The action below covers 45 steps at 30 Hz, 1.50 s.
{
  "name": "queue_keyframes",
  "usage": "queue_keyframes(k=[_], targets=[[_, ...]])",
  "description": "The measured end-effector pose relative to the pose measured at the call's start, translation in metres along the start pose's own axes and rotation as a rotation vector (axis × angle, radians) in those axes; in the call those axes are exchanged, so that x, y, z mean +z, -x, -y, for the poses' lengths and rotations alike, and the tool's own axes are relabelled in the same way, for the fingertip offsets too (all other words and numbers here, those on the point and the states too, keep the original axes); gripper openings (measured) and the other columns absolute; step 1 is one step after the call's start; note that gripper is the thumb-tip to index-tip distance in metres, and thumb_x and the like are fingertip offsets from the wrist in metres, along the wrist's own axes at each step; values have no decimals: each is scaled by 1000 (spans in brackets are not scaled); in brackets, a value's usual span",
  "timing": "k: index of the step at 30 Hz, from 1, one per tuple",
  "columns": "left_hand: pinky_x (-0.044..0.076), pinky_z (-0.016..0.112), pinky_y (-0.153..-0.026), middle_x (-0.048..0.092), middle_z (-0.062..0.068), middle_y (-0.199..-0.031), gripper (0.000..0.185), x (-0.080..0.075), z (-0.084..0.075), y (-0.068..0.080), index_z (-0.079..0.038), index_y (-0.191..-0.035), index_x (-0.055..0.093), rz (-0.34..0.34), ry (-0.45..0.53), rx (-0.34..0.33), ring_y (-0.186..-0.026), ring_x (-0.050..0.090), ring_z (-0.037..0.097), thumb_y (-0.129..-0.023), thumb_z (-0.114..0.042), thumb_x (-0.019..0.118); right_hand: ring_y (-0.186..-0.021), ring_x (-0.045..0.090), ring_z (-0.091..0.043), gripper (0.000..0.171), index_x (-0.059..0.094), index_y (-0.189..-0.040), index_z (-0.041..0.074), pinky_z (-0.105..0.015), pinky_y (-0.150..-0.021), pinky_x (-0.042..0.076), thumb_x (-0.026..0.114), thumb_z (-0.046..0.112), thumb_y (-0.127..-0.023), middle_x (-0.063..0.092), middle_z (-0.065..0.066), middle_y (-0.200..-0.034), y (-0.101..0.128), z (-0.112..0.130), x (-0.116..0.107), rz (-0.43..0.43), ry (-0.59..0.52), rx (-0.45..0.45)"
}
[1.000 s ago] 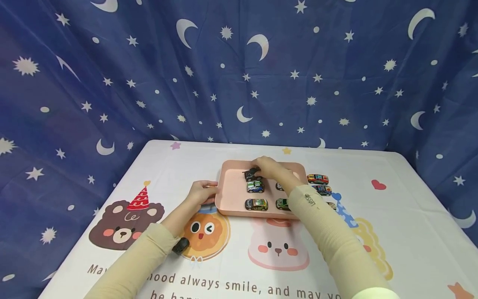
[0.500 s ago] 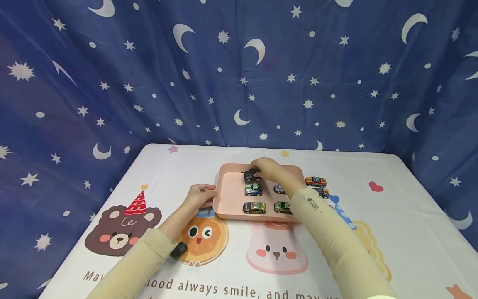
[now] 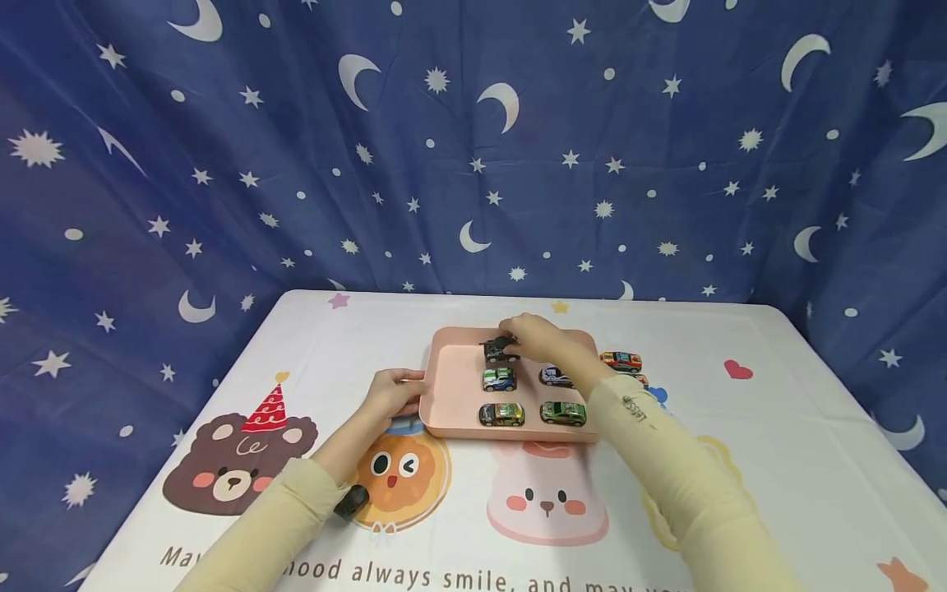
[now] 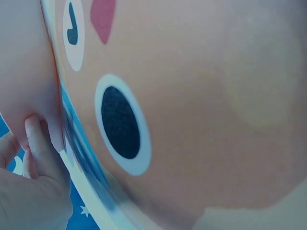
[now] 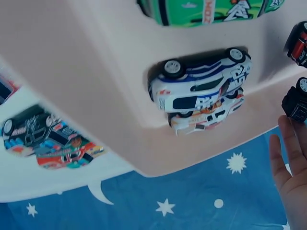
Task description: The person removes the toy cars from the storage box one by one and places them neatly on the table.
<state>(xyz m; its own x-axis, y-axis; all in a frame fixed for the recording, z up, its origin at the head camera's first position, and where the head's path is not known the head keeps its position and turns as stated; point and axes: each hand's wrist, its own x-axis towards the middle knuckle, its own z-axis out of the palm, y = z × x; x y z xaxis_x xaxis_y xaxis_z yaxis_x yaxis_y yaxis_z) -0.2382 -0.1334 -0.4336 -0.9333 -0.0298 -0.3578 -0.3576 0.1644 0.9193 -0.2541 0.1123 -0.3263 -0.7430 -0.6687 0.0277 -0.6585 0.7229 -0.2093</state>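
Observation:
My left hand (image 3: 390, 393) holds the left edge of a pink tray (image 3: 453, 423); in the left wrist view its fingers (image 4: 38, 143) touch the tray's outer wall. Over the tray's far side, my right hand (image 3: 538, 335) pinches a black toy car (image 3: 499, 351) with something thin sticking out. In the right wrist view that black car (image 5: 296, 104) is cut off at the edge, by the fingertips. Nearer in the tray are a white, green and blue toy car (image 3: 499, 379), a multicoloured one (image 3: 501, 414), a green one (image 3: 563, 413) and a white and blue one (image 3: 555, 376).
Right of the tray stand a red and yellow toy car (image 3: 621, 361) and others partly behind my right sleeve. A black object (image 3: 351, 501) lies beside my left sleeve. A printed white cloth (image 3: 829, 460) covers the table, with a blue starry curtain (image 3: 473, 164) behind.
The head view has shifted slightly. My right forearm has swung a little to the right, showing more of the green car. Both hands keep their places at the tray and black car.

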Motion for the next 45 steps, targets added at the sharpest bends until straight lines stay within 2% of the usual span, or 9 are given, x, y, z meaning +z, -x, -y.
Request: queue_keyframes(k=[3, 6, 13, 18, 25, 29, 39, 45], targets=[[55, 15, -52, 65, 2, -76, 35, -1, 0, 1, 5, -120, 59, -4, 0, 0, -56, 62, 4, -86, -3, 63, -76, 56, -20, 13, 62, -98, 1, -32, -67, 49, 63, 11, -90, 64, -9, -87, -28, -39, 32, 59, 42, 25], [54, 15, -51, 65, 1, -76, 35, -1, 0, 0, 6, -120, 58, -7, -11, 0, -55, 61, 3, -86, -4, 62, -72, 53, -17, 10, 62, -93, 4, -30, -65, 47, 66, 12, -88, 62, -5, -82, -33, -54, 40, 80, 39, 38], [55, 16, -52, 65, 2, -78, 35, -1, -1, 0, 5, -119, 59, -18, -29, -8, -58, 61, 3, -85, -5, 64, -74, 54, -15, 17, 64, -101, 5, -27, -66, 48, 67, 14, -87, 65, -5, -88, -22, -57, 39, 76, -11, 100], [56, 16, -53, 66, 4, -81, 34, -1, -2, 1, 4, -118, 60, -22, -33, -10, -59, 62, 4, -86, -5, 64, -73, 55, -13, 15, 64, -99, 7, -27, -64, 48, 68, 15, -87, 66, -4, -88, -12, -59, 37, 57, -55, 132], [56, 16, -53, 68, 5, -83, 35, -1, -1, 0, 3, -119, 60, -22, -33, -19, -58, 62, 4, -86, -6, 64, -75, 61, -17, 13, 61, -89, 6, -32, -67, 54, 70, 15, -84, 66, -7, -84, 1, -65, 38, -29, -58, 94], [55, 16, -53, 67, 5, -82, 35, 0, -2, 0, 3, -119, 60, -23, -29, -16, -59, 61, 3, -86, -5, 64, -77, 62, -18, 12, 63, -90, 6, -32, -69, 55, 70, 14, -84, 67, -6, -84, 8, -68, 38, -68, -89, 89], [56, 16, -52, 65, 2, -78, 35, 1, -1, 0, 5, -119, 60, -20, -20, -15, -59, 62, 5, -85, -4, 64, -84, 64, -22, 21, 66, -106, 4, -35, -71, 56, 67, 12, -87, 69, -9, -94, 27, -78, 33, -107, -154, 106], [55, 15, -52, 63, 0, -75, 36, 0, -2, 0, 5, -119, 60, -22, -19, -5, -62, 62, 5, -84, -4, 64, -86, 64, -24, 27, 64, -112, 4, -37, -72, 56, 66, 11, -87, 68, -13, -103, 38, -86, 30, -125, -145, 126]])
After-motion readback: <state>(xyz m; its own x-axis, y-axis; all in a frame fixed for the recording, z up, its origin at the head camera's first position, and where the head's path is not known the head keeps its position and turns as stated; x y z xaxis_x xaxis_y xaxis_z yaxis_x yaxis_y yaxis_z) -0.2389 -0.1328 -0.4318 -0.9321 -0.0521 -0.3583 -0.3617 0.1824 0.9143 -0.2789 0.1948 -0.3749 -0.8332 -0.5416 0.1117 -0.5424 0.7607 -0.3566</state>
